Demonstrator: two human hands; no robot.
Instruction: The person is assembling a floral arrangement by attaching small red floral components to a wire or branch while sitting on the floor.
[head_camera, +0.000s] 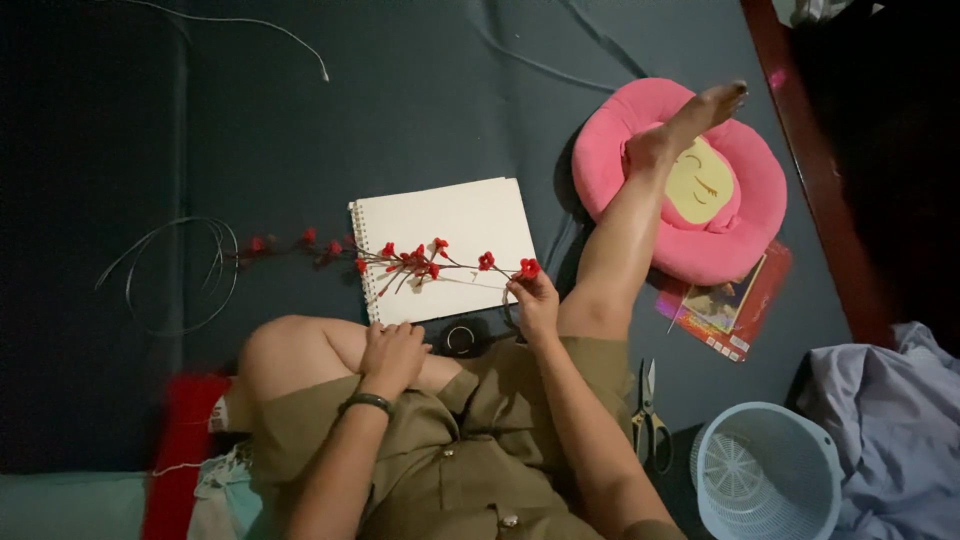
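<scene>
The right hand (535, 300) is pinching the end of a wire branch of small red flowers (410, 260), which is stretching away to its left across a spiral sketchbook (470, 225). The left hand (392, 352) is resting loosely curled on the knee just below the sketchbook, seemingly holding nothing, though dim light is blurring its fingers.

One printed item shows: a flat rectangular packet (728, 303), red and magenta with a yellowish picture panel, lying on the dark floor at about four o'clock from the frame's centre. Its upper edge is tucked under the pink cushion (750, 190). Its print is too small to make out. No screens or signs appear.
</scene>
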